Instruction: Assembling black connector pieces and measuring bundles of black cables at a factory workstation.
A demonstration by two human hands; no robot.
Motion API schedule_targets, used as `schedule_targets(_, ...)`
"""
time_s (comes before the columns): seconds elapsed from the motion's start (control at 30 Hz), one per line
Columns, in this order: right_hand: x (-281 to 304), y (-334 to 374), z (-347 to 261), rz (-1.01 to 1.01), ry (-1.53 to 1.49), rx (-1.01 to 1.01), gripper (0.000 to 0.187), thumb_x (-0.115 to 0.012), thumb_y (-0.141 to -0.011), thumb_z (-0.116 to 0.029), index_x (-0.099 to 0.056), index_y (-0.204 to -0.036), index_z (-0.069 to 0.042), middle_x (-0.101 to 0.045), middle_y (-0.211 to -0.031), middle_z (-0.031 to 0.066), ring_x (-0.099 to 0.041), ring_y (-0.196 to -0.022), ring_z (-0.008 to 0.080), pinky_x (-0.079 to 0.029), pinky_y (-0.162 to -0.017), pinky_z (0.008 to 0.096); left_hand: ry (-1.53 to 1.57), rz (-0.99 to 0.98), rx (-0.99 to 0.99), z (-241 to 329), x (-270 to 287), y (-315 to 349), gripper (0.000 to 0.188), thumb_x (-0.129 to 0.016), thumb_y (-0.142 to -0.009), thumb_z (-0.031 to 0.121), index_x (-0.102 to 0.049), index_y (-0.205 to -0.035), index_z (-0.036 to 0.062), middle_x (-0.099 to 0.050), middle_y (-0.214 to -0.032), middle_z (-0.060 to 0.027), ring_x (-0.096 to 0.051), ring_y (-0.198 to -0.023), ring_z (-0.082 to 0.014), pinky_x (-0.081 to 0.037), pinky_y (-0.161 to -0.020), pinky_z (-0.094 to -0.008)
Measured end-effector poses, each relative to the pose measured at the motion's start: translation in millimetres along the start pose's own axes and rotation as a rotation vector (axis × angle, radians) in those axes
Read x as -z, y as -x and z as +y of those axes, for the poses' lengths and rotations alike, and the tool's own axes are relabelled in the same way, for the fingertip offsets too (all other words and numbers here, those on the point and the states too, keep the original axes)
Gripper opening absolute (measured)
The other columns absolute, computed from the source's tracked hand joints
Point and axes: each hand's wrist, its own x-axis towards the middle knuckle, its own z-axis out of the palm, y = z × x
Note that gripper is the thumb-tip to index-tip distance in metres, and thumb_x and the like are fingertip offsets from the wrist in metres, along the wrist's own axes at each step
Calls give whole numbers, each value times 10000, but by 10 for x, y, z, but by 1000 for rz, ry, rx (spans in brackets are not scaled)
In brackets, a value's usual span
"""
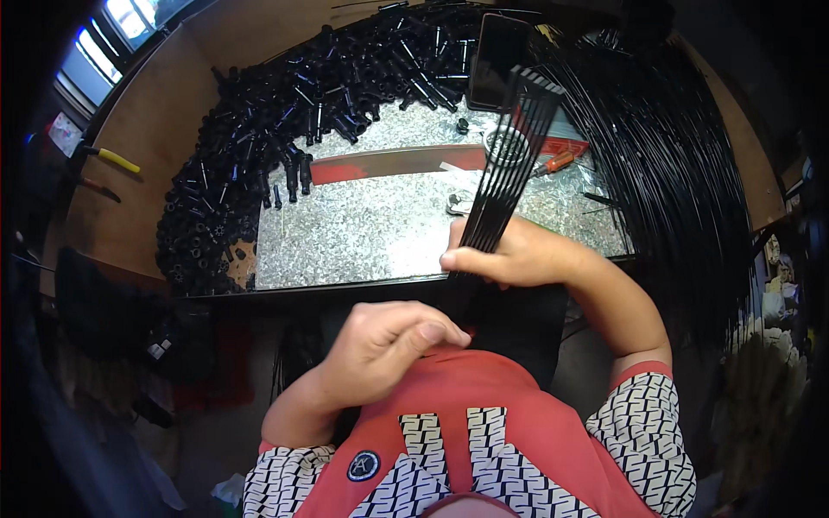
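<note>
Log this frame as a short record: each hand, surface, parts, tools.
left hand: in front of the red shirt, fingers curled; whether it holds anything is unclear
right hand: closed around a bundle of thin black rods, slanting up over the board
surface: speckled grey board
parts, left and back: heap of black tubular pieces
parts, right: long black rods
tools: orange-handled tool, right of the bundle; yellow-handled tool, far left
</note>
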Motion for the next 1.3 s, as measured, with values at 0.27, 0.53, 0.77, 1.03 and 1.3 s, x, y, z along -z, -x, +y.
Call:
schedule_targets(0.27,-305,-191,444,-220,164,132,314,-562,-924,-343,-577,-919,-29,-564,-752,103,-562,-730,199,-455,-664,335,18,351,-306,246,274,-377,324,-419,-984,112,-419,-1260,-57,-668,-958,-150,-624,-949,-171,-485,-850,-284)
schedule_targets(0.53,-426,-149,276,-178,137,276,277,-553,-919,-292,-591,-973,-23,-609,-908,164,-585,-873,295,-456,-795,395,65,95,-149,482,207,-679,612,-572,-884,8,-247,-1403,16,-662,-1025,-132,-617,-959,-139,-469,-857,-262)
schedule_targets(0.77,-459,16,251,-253,34,191,386,-565,-871,-270,-544,-1159,-15,-602,-1059,145,-584,-993,240,-464,-863,354,-70,119,-182,502,172,-519,560,-610,-852,6,-365,-1356,-10,-687,-746,-87,-634,-761,-60,-478,-687,-202)
schedule_targets(1.03,-613,-87,189,39,-500,381,331,-553,-875,-201,-522,-1127,13,-588,-1070,124,-582,-961,190,-479,-797,320,-177,224,-585,367,-14,-424,616,-666,-822,66,-364,-1340,-73,-678,-921,-187,-690,-709,-184,-531,-651,-243)
schedule_targets(1.3,-865,-191,526,429,-211,243,182,-553,-921,-158,-570,-992,10,-641,-963,106,-598,-830,111,-482,-701,280,-398,308,-630,227,257,-140,1033,-630,-742,619,-265,-1304,-167,-639,-1072,-180,-641,-889,-212,-501,-795,-316)
